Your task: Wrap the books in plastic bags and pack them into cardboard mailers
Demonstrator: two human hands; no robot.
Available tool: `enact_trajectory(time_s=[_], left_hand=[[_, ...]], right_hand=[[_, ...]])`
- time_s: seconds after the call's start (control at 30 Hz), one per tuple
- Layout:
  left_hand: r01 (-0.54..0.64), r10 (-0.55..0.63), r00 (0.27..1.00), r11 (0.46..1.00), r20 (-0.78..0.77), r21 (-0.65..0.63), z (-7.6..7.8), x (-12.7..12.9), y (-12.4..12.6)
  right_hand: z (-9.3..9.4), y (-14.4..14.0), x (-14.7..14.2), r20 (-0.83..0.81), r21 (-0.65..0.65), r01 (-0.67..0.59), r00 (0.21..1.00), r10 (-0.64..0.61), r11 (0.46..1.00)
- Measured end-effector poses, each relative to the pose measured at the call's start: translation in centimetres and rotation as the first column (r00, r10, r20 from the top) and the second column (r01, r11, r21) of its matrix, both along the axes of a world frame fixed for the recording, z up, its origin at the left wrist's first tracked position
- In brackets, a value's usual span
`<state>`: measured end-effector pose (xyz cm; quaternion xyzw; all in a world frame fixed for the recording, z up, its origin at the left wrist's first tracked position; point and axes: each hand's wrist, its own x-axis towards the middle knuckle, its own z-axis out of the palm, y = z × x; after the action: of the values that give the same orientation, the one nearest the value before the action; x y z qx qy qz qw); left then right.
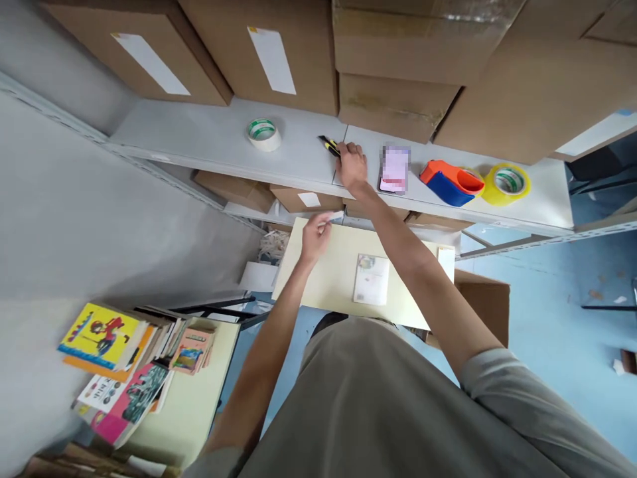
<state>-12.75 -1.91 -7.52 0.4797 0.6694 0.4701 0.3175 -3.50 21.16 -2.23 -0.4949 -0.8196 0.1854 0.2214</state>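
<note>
On the grey shelf lies a yellow-and-black utility knife (328, 144), its tip pointing to the left. My right hand (352, 166) reaches over the shelf with curled fingers closed around the knife's near end. Lower down, above the cream table (328, 285), my left hand (314, 238) pinches a small white piece with a bluish patch (337, 216), too small to name. A thin booklet with a pale cover (371, 280) lies flat on that table, to the right of my left hand.
The shelf (199, 133) holds a white tape roll (263, 135), a phone (395, 169), an orange-and-blue tape dispenser (452, 182) and a yellow tape roll (506, 184). Cardboard boxes (279, 60) stand behind. Stacked books (107, 335) lie at lower left; an open carton (482, 305) is at right.
</note>
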Motion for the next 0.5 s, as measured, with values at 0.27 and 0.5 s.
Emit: enact_trajectory(time_s=[0.27, 0.5], left_hand=[[0.368, -0.478, 0.859, 0.828, -0.187, -0.424, -14.4, 5.2, -10.4], [0.551, -0.7, 0.695, 0.665, -0.164, -0.504, -20.1, 8.0, -12.8]], right_hand=[[-4.8, -14.2, 7.5, -0.119, -0.007, -0.023, 0.993, 0.022, 1.0], [-16.5, -32.8, 16.7, -0.094, -0.384, 0.261, 0.943, -0.319, 0.886]])
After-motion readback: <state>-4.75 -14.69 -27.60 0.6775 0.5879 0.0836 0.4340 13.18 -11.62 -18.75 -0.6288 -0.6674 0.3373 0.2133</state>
